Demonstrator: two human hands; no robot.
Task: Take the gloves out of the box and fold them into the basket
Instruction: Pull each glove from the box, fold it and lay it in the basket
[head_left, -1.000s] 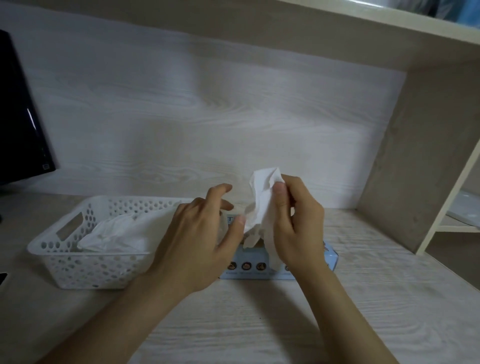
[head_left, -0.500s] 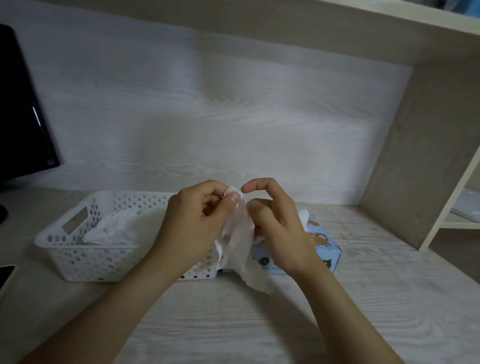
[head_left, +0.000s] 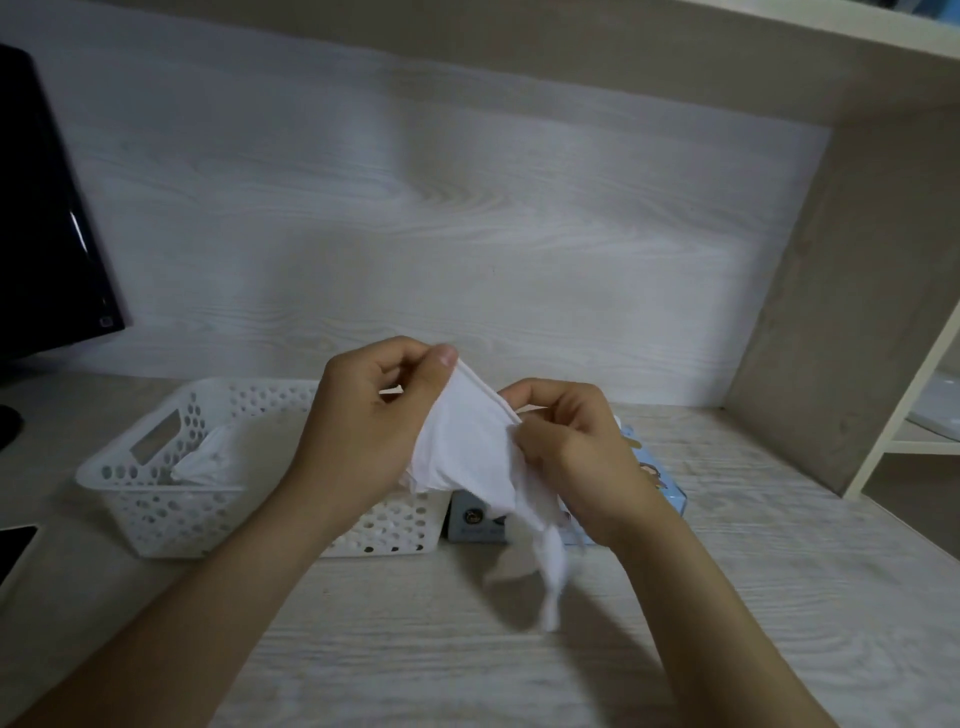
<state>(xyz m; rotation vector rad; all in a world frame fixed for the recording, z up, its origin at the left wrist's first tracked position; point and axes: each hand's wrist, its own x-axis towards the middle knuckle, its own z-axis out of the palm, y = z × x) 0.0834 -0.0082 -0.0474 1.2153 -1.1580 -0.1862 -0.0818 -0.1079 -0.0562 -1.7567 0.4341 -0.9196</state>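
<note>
Hands at a desk, mid-task: the left hand (head_left: 363, 431) and right hand (head_left: 576, 452) each pinch one end of the rolled cuff of a thin white disposable glove (head_left: 462, 447), thumb against curled fingers, and hold the cuff edge taut between them. The glove's fingers dangle toward the wood-grain desk (head_left: 467, 665) at 6 o'clock.

A second ago the right hand alone held the glove as a crumpled wad above the box. Half a second ago both hands met on it. Now they have drawn apart and the wad has opened into a flat sheet. The pull from the box looks finished for this glove, and the work appears to be at the smoothing stage. The fold and the drop into the basket are not yet done.

The white perforated basket (head_left: 130, 470) sits at 9 o'clock of the hands, with earlier white gloves (head_left: 218, 457) lying inside it. The light-blue glove box (head_left: 475, 519) stands just beside the basket at its 3 o'clock, partly hidden behind the hanging glove.

On the box, small round icons and what may be a cartoon figure show, but no brand or wording can be read through the blur. A dark monitor (head_left: 47, 208) stands at 10 o'clock and a phone (head_left: 13, 545) lies at 8 o'clock. Neither shows any legible text.
</note>
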